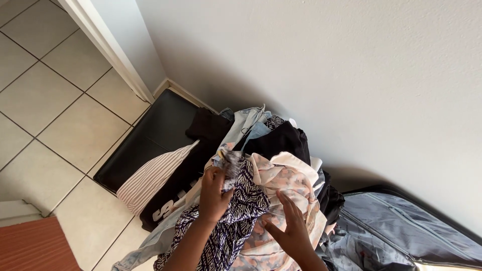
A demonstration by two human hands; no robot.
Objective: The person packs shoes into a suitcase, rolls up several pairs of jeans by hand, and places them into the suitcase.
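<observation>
A heap of clothes lies on a black bench by the wall. My left hand grips a black-and-white patterned garment near its top edge, lifting it off the pile. My right hand lies flat with fingers spread on a cream and peach patterned garment beside it. Behind these sit a black garment and a pale denim piece.
A striped white cloth and a black printed top hang over the bench's front. An open grey-lined suitcase lies at the right against the white wall. Tiled floor spreads to the left, with a door frame.
</observation>
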